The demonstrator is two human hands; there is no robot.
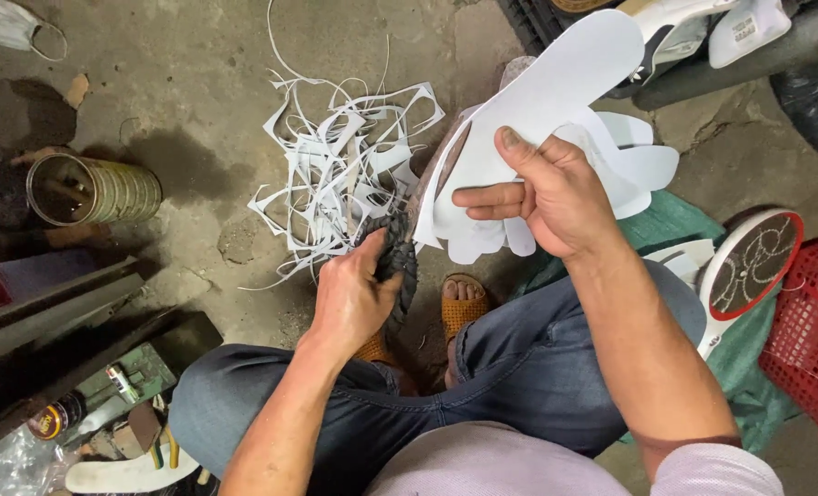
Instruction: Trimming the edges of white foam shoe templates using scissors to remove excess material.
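White insole cut-outs (pixel 556 92) fan in our right hand (pixel 556 197), fingers pinching them. Our left hand (pixel 354 298) grips dark shears (pixel 400 257); the loose stack could slip.

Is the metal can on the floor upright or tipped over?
Tipped over: the can lies on its side on the floor, its open mouth facing left.

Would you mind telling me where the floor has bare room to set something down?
Bare concrete floor lies between the tin can and the white offcut strips. It is crowded under the left hand with its dark scissors, around the right hand holding white insole sheets, and by the red basket.
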